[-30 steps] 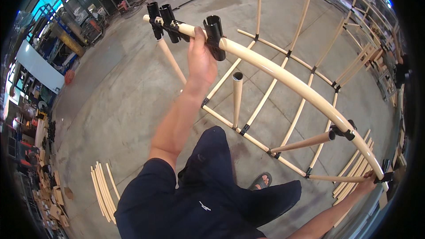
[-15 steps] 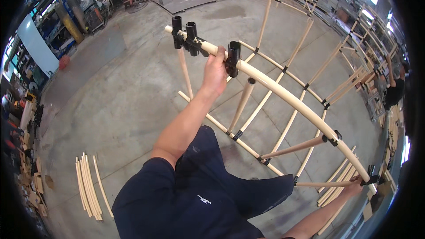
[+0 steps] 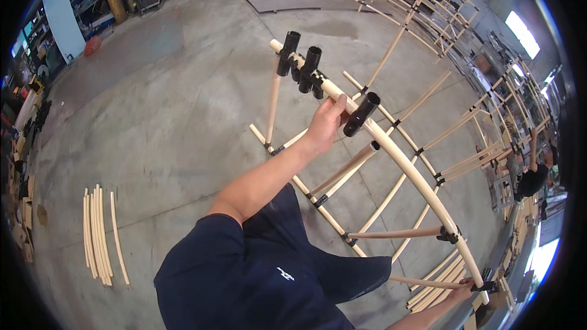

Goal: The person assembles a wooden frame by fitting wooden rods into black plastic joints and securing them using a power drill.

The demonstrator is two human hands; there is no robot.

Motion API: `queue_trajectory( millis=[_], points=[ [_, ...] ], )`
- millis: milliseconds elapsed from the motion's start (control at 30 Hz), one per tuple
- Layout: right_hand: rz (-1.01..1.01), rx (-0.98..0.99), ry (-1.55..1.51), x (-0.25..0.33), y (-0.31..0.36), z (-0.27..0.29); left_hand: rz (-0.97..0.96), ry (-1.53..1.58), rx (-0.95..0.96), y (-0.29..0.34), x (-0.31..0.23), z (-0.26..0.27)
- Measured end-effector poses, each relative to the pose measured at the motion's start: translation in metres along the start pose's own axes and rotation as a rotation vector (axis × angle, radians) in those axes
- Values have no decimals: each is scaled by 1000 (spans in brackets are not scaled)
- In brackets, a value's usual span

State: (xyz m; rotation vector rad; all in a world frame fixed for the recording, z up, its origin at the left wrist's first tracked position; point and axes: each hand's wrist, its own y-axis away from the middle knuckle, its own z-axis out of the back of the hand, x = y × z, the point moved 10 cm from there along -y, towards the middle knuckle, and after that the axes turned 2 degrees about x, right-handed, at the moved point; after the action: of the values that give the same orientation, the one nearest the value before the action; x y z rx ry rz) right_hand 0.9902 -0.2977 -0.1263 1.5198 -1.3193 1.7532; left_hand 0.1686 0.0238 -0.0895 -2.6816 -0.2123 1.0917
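My left hand (image 3: 327,123) grips a long curved cream pipe (image 3: 406,168) at its upper part, just beside a black connector (image 3: 362,113) clamped on it. Two more black connectors (image 3: 299,61) sit near the pipe's top end. The free end of a slanted cream tube (image 3: 348,168) lies just below the connector by my hand. My right hand (image 3: 461,290) holds the pipe's lower end near another black clamp (image 3: 487,285). The pipe belongs to a frame of cream tubes (image 3: 318,198) that rests on the concrete floor.
A bundle of loose cream pipes (image 3: 98,238) lies on the floor at the left, and more pipes (image 3: 437,278) lie at the lower right. Similar tube frames (image 3: 428,18) stand at the back right. Another person (image 3: 532,177) works at the right edge. Shelves (image 3: 24,104) line the left.
The view has swung, so the pipe now sits more to the right. Both hands keep their grip. The connector by my left hand has come closer to the slanted tube's free end.
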Motion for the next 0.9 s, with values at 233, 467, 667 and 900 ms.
queue_trajectory(
  millis=[233,467,667,900],
  points=[
    [4,-20,49,11,-1,-2,-604,-897,-720,25,-120,159],
    [-5,-13,94,16,-5,-12,-59,-543,-125,-92,-128,224],
    [-15,-23,140,26,3,-4,-48,-514,-36,-97,-115,197],
    [-102,-10,206,6,13,30,-173,-641,-156,-126,-133,187]
  ],
)
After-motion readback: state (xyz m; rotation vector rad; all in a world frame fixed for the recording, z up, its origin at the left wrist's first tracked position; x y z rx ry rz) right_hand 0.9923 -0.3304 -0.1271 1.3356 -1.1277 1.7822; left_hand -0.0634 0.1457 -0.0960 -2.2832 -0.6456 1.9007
